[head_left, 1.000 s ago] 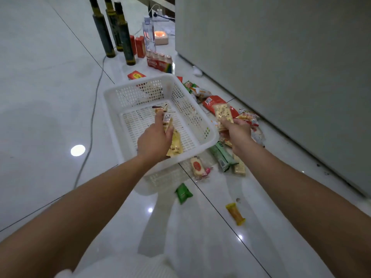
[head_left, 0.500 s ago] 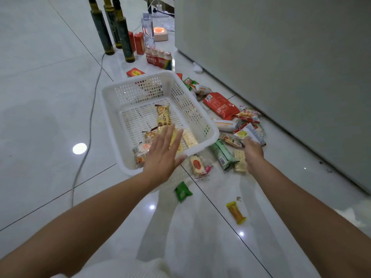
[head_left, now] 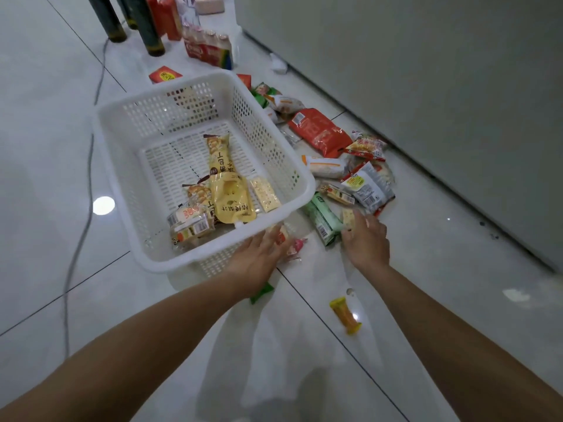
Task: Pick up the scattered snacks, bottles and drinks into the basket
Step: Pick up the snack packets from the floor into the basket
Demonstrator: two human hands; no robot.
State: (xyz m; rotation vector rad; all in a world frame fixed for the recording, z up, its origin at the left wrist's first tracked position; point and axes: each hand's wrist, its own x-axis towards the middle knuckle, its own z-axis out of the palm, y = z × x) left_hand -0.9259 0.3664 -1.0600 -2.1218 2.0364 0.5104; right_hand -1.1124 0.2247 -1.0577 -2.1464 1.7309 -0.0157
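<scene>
Now left hand [head_left: 259, 257] has moved off basket [head_left: 195, 263] onto small packet [head_left: 294, 246].

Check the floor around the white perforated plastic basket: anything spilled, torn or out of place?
Nothing looks spilled or torn. Two stragglers lie apart from the main pile: a small green packet, half hidden under the wrist of the left hand, and a yellow wrapped snack alone on the tile nearer the camera.

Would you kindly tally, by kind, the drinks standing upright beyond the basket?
Tall dark bottles: 3
Red cartons: 2
Clear bottle: 1
Multipack of small bottles: 1
Total: 7
</scene>
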